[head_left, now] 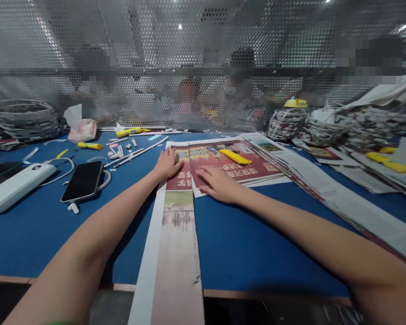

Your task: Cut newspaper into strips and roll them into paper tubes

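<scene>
A long strip of newspaper [179, 253] runs from the middle of the table down over its front edge. My left hand [168, 163] lies flat on the strip's far, red-printed end, fingers stretched out. Beside it, my right hand [218, 184] rests with spread fingers on the near left corner of a red-printed newspaper sheet [237, 168]. A narrow gap separates the strip from this sheet. On the sheet, just beyond my right hand, lies a yellow utility knife [235, 156]. Neither hand grips anything.
At left lie a phone [83, 181], a white power bank [20, 187], paper tubes [131, 158] and glue sticks [128, 132]. Folded newspaper strips [338, 198] stretch across the right. Woven paper baskets [23, 119] stand at both sides. A perforated metal screen [176, 99] closes the back, people behind it.
</scene>
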